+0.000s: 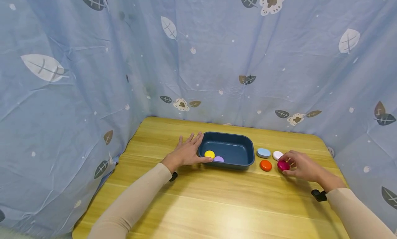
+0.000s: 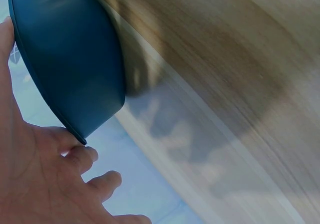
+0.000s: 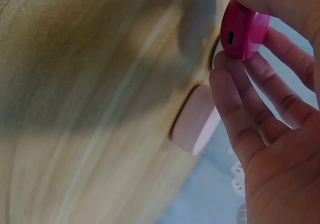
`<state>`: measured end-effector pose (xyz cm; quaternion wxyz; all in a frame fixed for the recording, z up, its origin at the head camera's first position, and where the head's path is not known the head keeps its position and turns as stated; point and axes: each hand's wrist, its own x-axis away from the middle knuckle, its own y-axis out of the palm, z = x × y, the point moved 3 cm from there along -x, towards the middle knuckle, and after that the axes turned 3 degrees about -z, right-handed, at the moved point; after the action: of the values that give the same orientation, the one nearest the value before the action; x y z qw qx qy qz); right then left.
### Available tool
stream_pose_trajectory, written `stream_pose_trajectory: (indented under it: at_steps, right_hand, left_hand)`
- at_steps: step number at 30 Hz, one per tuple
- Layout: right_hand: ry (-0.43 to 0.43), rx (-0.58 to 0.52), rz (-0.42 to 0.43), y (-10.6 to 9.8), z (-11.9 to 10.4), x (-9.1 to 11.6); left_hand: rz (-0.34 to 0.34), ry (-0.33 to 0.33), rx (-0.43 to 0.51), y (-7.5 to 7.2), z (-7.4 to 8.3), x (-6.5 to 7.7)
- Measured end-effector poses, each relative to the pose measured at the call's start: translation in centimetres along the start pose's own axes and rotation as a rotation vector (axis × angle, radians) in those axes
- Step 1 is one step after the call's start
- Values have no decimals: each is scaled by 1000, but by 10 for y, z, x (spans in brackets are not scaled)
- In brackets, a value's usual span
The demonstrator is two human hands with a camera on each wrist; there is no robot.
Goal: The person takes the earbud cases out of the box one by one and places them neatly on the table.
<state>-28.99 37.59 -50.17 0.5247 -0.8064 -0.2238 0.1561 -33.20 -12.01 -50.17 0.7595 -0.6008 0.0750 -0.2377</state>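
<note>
A dark blue rectangular tub (image 1: pixel 235 151) stands on the table, with a yellow rounded piece (image 1: pixel 209 154) and a lilac one (image 1: pixel 219 159) inside. My left hand (image 1: pixel 188 153) rests against the tub's left end, fingers spread, its thumb along the front rim. In the left wrist view the outer wall of the tub (image 2: pixel 75 58) shows beside that hand (image 2: pixel 50 174). To the right, my right hand (image 1: pixel 302 166) pinches a glossy magenta rounded piece (image 1: pixel 283 165) between thumb and fingers. A small dark slot shows on the magenta piece (image 3: pixel 245 31) in the right wrist view.
Between tub and right hand lie a light blue oval piece (image 1: pixel 263 153), an orange round piece (image 1: pixel 265 165) and a white piece (image 1: pixel 277 155). The wooden table (image 1: pixel 217 201) meets a leaf-patterned blue curtain (image 1: pixel 211 60) at the back and sides.
</note>
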Motion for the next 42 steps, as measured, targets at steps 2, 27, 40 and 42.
stream_pose_trajectory:
  at_steps: [2,27,40,42]
  right_hand:
    - [2,2,1,2,2,0]
    - [-55,77,91,-13,-16,-17]
    - [-121,77,-5,-31,-81,-88]
    - [-153,88,-35,-31,-92,-101]
  left_hand:
    - [-1,0,4,1,0,0]
    - [11,-4,-20,2,-1,-2]
    - [-25,7,-24,-3,-1,-3]
    - [-32,7,-27,-4,-1,-3]
